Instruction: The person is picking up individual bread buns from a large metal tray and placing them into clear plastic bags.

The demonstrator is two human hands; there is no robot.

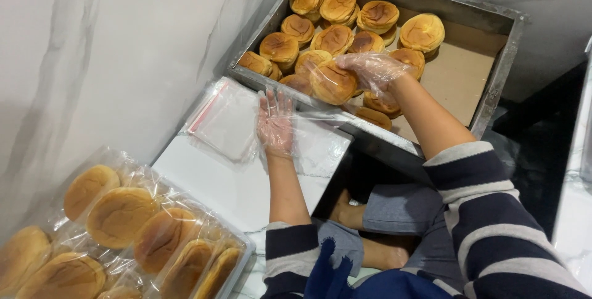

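Head view, looking down. Person seated, striped long sleeves pushed up the forearms, thin clear plastic gloves on both hands.

Right hand (370, 69) reaches into a metal tray (501, 64), a rectangular steel pan lined with brown paper. Fingers curled down over the top of one golden bun (331, 83), gripping it at the tray's near edge. The bun looks slightly raised above its neighbours; whether it is fully clear of them cannot be told.

Left hand (275, 125) hovers palm up, fingers spread and loosely extended, holding nothing. It sits just over a stack of clear plastic bags (229, 120) lying flat on the white desk (209, 182). One bag edge shows a thin red strip. Contact between hand and bags cannot be told.

Loose buns (345, 24) fill the far and left part of the tray, some stacked two high. The right part of the tray shows bare paper lining.

Near left, at the desk's edge: bagged buns (120, 215), each in its own clear wrapper, packed side by side in rows and leaning on one another, well apart from the tray.

Marbled white wall panel to the left. Person's bare feet and grey trousers visible below the desk edge, between the two arms
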